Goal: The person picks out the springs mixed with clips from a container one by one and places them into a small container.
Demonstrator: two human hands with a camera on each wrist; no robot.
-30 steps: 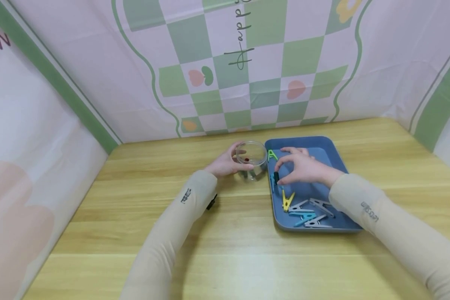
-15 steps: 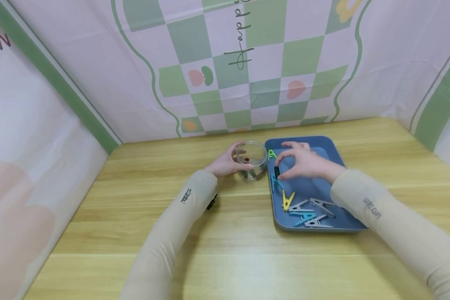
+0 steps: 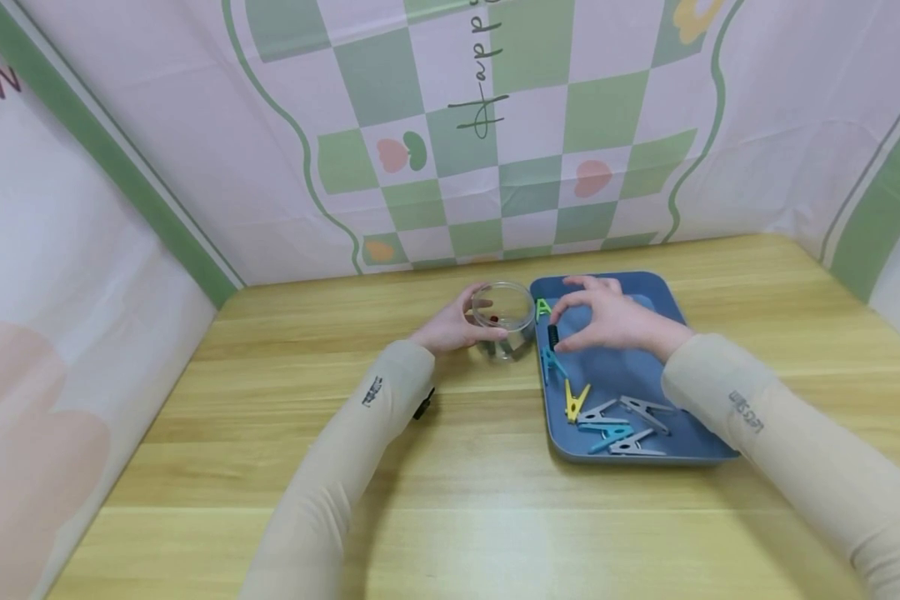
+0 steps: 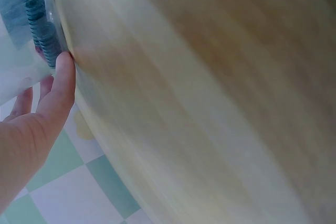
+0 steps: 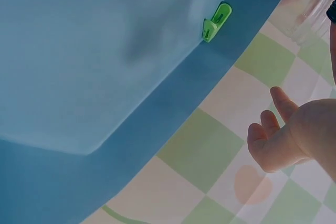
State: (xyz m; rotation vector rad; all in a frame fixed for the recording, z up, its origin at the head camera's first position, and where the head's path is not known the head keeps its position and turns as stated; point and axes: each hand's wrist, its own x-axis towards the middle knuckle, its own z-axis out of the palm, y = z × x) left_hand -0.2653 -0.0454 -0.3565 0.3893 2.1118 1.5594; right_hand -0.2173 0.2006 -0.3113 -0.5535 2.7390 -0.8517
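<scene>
My left hand [image 3: 450, 327] grips a clear round jar [image 3: 516, 335] from its left side, thumb and fingers curved around the wall. Dark ribbed cylinders [image 4: 39, 19] and a small red bit lie inside the jar. My right hand [image 3: 615, 323] is over the left part of the blue tray [image 3: 645, 285]. Between its thumb and index finger it pinches a small black ribbed cylinder [image 3: 553, 337]; the other fingers are spread away. A green clothespin [image 3: 543, 308] lies just beyond that cylinder, a blue clothespin [image 3: 551, 363] just nearer.
In the tray's near half lie a yellow clothespin [image 3: 574, 402], another blue clothespin [image 3: 611, 433] and several grey clothespins [image 3: 643, 410]. The jar stands close to the tray's left rim on the wooden table [image 3: 450, 483]. Behind it hangs a checkered cloth [image 3: 528, 196].
My right hand has shifted slightly away from me, carrying the black cylinder toward the green clothespin and off the blue one. My left hand and the jar have stayed still.
</scene>
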